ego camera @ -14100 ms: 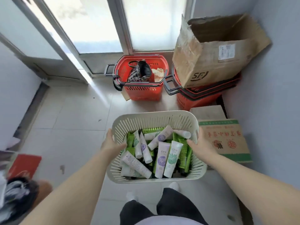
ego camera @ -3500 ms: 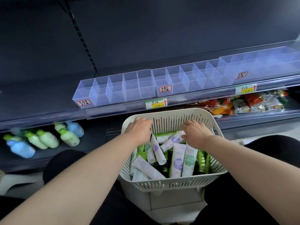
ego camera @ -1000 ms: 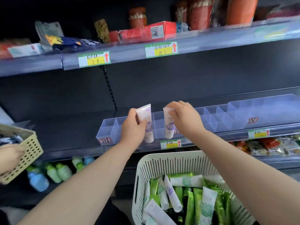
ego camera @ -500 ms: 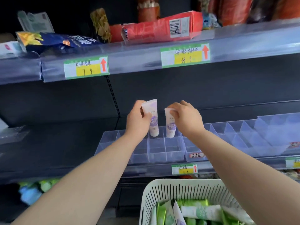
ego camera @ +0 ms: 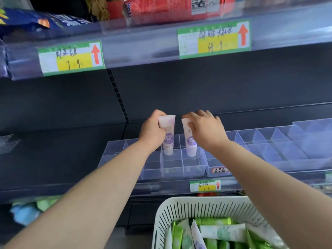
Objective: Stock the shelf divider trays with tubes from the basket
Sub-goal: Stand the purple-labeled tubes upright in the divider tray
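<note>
My left hand [ego camera: 152, 131] grips a white tube with a purple label [ego camera: 168, 137], held upright with its cap down in a rear compartment of the clear divider tray [ego camera: 172, 169]. My right hand [ego camera: 206, 129] holds a second purple-label tube [ego camera: 190, 143] the same way in the compartment just to the right. The two tubes stand side by side, apart. At the bottom sits the white slotted basket [ego camera: 181, 207], holding several green and white tubes [ego camera: 221, 230].
More clear divider trays [ego camera: 287, 148] run to the right along the dark shelf. The shelf above carries price tags [ego camera: 71, 58] and red and blue packs. Green and blue bottles [ego camera: 27, 211] lie on the lower shelf at left.
Both hands have lowered their tubes further into the rear tray compartments. The view has moved closer to the shelf, with less of the basket showing.
</note>
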The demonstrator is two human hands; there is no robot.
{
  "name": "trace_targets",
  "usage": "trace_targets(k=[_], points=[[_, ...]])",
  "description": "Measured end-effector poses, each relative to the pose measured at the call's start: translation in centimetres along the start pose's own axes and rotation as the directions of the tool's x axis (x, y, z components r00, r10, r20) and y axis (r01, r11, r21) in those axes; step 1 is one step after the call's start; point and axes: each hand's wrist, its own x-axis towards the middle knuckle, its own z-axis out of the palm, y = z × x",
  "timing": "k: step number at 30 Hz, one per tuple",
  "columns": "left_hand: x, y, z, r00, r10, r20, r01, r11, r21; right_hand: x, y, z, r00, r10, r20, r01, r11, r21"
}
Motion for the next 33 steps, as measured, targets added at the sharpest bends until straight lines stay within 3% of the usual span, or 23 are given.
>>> trace_targets(k=[8, 22, 28, 33], points=[[-0.8, 1.0, -0.3, 0.989, 0.142, -0.037, -0.134, 0.976, 0.170, -0.8, -0.4, -0.6, 1.000, -0.007, 0.029, 0.010, 0.996, -0.087], [-6.2, 3.4, -2.1, 0.957, 0.279, -0.081, -0.264, 0.952, 0.155, -6.1, -1.0, -4.2, 0.993, -0.071, -0.093, 0.059, 0.990, -0.125], [-12.4, 1.5, 0.6, 0.923, 0.385, 0.027, -0.385, 0.915, 0.117, -14.4, 0.0, -3.7, 0.995, -0.083, -0.046, 0.078, 0.992, -0.103], [-16.9, -0.7, 4.3, 0.916, 0.336, 0.218, -0.372, 0.916, 0.150, -20.8, 2.6, -1.1, 0.994, 0.005, 0.107, 0.007, 0.993, -0.118]])
